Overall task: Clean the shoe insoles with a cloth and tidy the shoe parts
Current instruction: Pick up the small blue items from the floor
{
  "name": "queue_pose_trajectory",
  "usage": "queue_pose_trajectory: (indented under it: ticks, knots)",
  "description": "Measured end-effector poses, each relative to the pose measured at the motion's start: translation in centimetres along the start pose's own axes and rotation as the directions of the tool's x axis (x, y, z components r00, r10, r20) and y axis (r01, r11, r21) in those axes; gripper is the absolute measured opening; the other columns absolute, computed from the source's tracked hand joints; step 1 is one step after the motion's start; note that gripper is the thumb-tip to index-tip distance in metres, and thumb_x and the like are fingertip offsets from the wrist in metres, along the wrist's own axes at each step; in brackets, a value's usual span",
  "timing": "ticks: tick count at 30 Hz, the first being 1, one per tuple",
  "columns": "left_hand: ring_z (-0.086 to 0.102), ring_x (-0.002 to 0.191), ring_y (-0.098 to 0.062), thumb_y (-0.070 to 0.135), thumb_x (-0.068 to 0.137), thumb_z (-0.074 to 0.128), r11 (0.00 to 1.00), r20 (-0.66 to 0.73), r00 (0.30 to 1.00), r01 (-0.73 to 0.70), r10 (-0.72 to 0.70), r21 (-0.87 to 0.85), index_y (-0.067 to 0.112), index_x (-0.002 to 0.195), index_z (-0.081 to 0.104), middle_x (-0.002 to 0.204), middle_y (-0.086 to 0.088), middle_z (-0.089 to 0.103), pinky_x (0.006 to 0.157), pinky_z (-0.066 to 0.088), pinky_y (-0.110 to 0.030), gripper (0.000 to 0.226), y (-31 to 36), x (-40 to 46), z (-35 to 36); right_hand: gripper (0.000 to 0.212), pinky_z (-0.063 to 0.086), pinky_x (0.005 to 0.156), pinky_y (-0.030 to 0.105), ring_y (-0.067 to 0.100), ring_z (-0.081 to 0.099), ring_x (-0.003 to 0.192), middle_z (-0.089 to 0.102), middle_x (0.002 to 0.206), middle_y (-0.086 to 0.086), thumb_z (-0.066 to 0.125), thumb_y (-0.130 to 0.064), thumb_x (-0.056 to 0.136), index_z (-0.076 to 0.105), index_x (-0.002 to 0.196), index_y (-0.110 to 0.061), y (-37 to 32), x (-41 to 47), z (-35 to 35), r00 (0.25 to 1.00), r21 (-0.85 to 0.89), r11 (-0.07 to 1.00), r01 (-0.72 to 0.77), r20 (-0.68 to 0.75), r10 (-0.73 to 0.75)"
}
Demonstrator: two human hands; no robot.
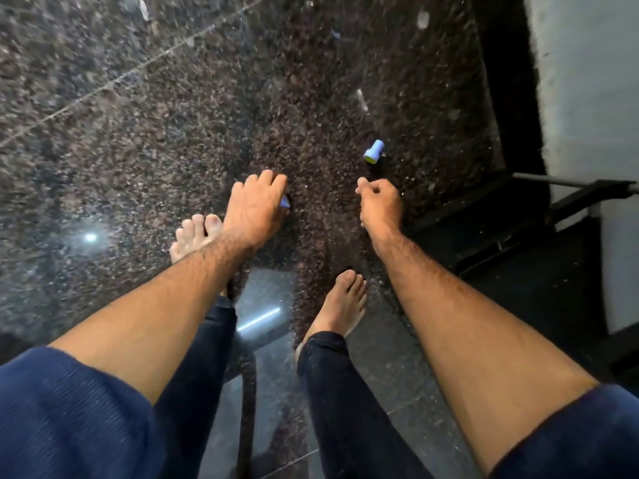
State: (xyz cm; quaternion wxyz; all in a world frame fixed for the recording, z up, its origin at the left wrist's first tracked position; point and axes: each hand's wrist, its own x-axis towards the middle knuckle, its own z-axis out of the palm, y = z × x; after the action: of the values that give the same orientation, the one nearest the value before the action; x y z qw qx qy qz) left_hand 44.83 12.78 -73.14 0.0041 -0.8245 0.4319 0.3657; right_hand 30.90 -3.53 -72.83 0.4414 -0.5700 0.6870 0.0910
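Observation:
A small blue piece with a yellow-green end [373, 152] lies on the dark speckled stone floor [155, 133]. My right hand [380, 202] hovers just below it, fingers curled shut with nothing visible inside. My left hand [256, 209] reaches down to the floor, fingers closed around a small light-blue piece [285, 201] that shows only at the edge of the palm. No insole, cloth or shoe is in view.
My two bare feet [342, 302] stand on the floor below the hands. A black metal frame [570, 198] and a white wall [587, 81] are at the right. A few pale scraps [362, 100] lie on the floor farther out.

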Motion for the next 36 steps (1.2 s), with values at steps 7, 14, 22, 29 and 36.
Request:
queue_pose_trajectory:
  ticks: [7,14,22,29,36]
  knots:
    - [0.058,0.090,-0.029,0.017,0.092,0.065,0.885,-0.074,0.997,-0.049,0.017,-0.463,0.006,0.111,0.064,0.103,-0.013,0.052,0.086,0.049,-0.038,0.022,-0.1,0.3,-0.6,0.036,0.037,0.071,0.028,0.024,0.065,0.098,0.071,0.105,0.004,0.064,-0.052,0.092,0.061,0.102,-0.018,-3.2,1.9,-2.1,0.979,-0.153,0.987,0.037,-0.191,-0.067]
    - [0.059,0.093,-0.024,0.016,0.091,0.069,0.868,-0.146,0.989,-0.080,0.009,-0.491,0.012,0.115,0.070,0.094,-0.005,0.057,0.083,0.040,-0.025,0.024,-0.9,0.8,-2.0,0.043,0.050,0.085,0.037,0.033,0.065,0.109,0.069,0.117,0.013,0.063,-0.050,0.092,0.060,0.114,-0.013,-5.3,3.9,-1.1,0.988,-0.449,0.888,0.102,-0.057,-0.143]
    - [0.056,0.081,-0.016,0.034,0.082,0.081,0.815,-0.143,0.990,-0.074,-0.012,-0.574,0.019,0.101,0.079,0.084,-0.006,0.061,0.073,0.040,-0.025,0.024,0.4,-3.8,-8.0,0.015,0.035,0.062,0.025,0.008,0.051,0.059,0.054,0.064,-0.013,0.077,-0.023,0.084,0.067,0.087,-0.011,-5.7,-3.3,-1.6,0.976,-0.113,0.969,0.218,0.054,-0.213]
    - [0.067,0.097,-0.026,0.016,0.087,0.076,0.823,-0.079,0.992,-0.123,0.096,-0.555,0.010,0.120,0.074,0.103,-0.012,0.071,0.088,0.044,-0.022,0.033,2.4,-14.0,-20.7,0.016,0.038,0.058,0.010,-0.002,0.047,0.055,0.056,0.067,-0.014,0.073,-0.010,0.085,0.067,0.097,-0.019,-10.7,-19.3,-8.1,0.945,0.061,0.966,0.253,0.198,-0.260]
    - [0.067,0.099,-0.018,0.017,0.085,0.078,0.849,-0.032,0.978,-0.196,0.207,-0.491,0.020,0.111,0.070,0.106,0.003,0.072,0.090,0.045,-0.014,0.027,6.7,-24.7,-36.2,0.015,0.046,0.072,0.025,0.006,0.056,0.070,0.065,0.080,-0.004,0.070,-0.023,0.089,0.061,0.101,-0.022,-17.7,-35.3,-19.9,0.930,0.085,0.953,0.290,0.212,-0.302]
